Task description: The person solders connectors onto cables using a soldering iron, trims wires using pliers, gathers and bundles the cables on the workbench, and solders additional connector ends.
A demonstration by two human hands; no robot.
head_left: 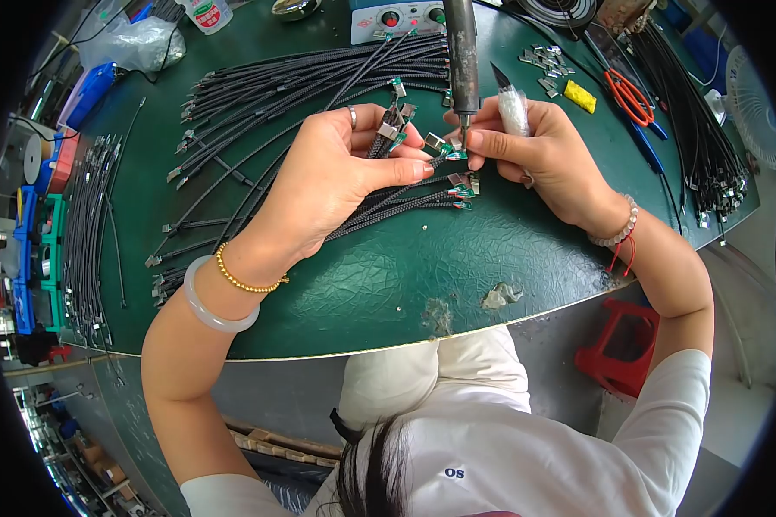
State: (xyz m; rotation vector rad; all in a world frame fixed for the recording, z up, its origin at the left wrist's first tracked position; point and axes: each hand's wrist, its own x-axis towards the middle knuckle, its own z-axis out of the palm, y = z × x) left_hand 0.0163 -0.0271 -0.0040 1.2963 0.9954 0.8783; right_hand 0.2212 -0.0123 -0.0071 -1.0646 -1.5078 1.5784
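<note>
My left hand [328, 177] is closed around several black braided cables [379, 145] whose ends carry small metal plugs and green circuit boards. Its thumb and fingertips pinch one cable end under the tip of an upright soldering iron [464, 65]. My right hand [539, 151] is closed too, with a craft knife [514, 108] tucked in it, its dark blade pointing up and its handle wrapped in clear film. The right thumb and forefinger meet right beside the iron's tip, near the same cable end; whether they grip a small part there is hidden.
A pile of braided cables [259, 82] covers the green table [362, 297], with another bundle [90, 233] at the left. Behind stands a soldering station [397, 19]. Metal connector shells [545, 62], a yellow packet [580, 96], orange-handled pliers [628, 96] and dark cables [694, 129] lie right.
</note>
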